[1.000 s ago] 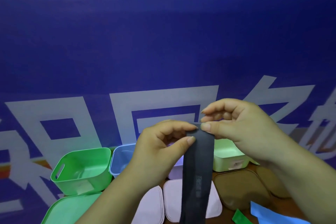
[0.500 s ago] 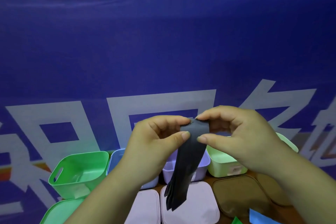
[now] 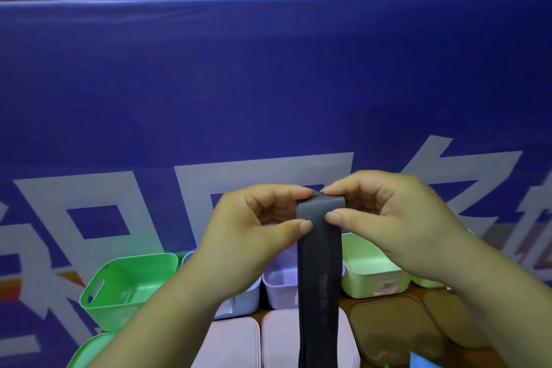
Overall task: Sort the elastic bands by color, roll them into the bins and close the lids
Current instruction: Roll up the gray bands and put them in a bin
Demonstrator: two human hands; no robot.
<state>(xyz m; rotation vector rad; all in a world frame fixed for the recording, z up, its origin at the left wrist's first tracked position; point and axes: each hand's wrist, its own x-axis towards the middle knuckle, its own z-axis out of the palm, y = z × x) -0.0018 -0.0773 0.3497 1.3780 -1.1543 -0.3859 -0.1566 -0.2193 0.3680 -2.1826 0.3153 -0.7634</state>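
A person's two bare hands are holding a dark grey elastic band [image 3: 321, 263] up at chest height, above a row of open bins on a brown worktop [image 3: 460, 288]. The left hand [image 3: 239, 236] and the right hand [image 3: 397, 227] are both pinching the band's top edge, thumbs in front and fingers [image 3: 280, 194] curled behind, with the thumb tips almost meeting. The top edge is folding over on itself between them, which suggests the first turn of a roll is being started there. The rest of the band is hanging straight down and running out of the bottom of the view, kept taut by its own weight so it can wind evenly.

Below the hands, a green bin [image 3: 128, 287] with a handle slot is standing at the left, a pale blue bin [image 3: 242, 302] is showing partly behind the left wrist, a lilac bin [image 3: 279, 287] is sitting behind the hanging strip, and a light green bin [image 3: 370, 275] is standing to the right. Their lids are lying flat in front: a green lid [image 3: 89, 349], two pale pink lids [image 3: 233, 340] and a brown lid [image 3: 394, 329]. All are off, presumably so that rolled bands can drop straight in. A scrap of blue band [image 3: 422, 361] is showing at the bottom right edge. A blue banner [image 3: 268, 84] is closing off the background.
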